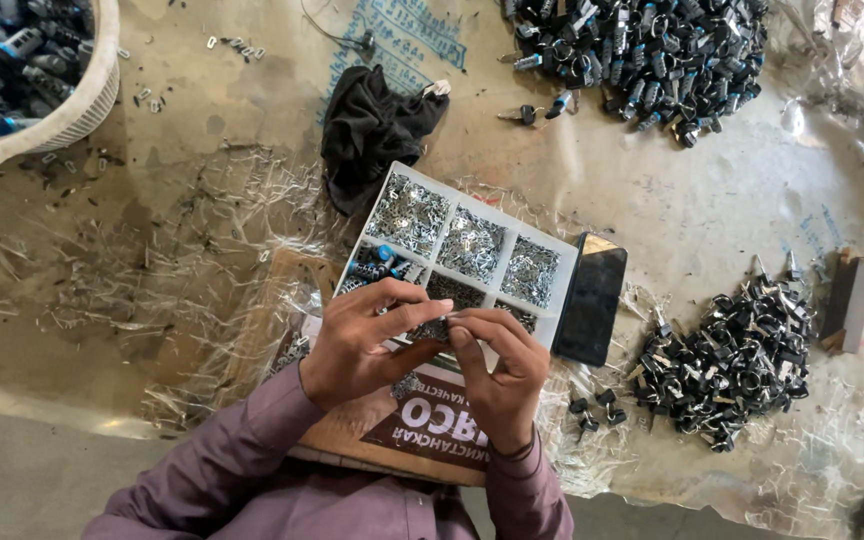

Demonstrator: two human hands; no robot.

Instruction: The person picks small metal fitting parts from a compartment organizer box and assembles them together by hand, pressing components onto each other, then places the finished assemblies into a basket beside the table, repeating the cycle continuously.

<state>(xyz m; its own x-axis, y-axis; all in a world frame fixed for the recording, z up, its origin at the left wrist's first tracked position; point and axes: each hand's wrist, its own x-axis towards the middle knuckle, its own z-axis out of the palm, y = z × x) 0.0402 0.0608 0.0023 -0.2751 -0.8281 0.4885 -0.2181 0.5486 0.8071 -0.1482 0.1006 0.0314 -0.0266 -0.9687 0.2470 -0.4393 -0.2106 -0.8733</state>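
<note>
My left hand (362, 340) and my right hand (497, 365) meet over the near edge of a white compartment tray (562, 270). Together they pinch a small dark metal part (434, 328) between fingertips and thumbs. The tray's compartments hold several heaps of tiny silvery metal pieces (472, 243); one near-left compartment holds small blue-tipped parts (377, 262). The tray rests on a brown cardboard box (422, 430) in front of me. Mauve sleeves cover both forearms.
A black phone (592, 298) lies right of the tray. A black cloth (372, 130) lies behind it. Piles of dark lock parts sit at right (737, 365) and top right (642, 50). A white basket (72, 110) stands top left. A wooden block (847, 300) lies far right.
</note>
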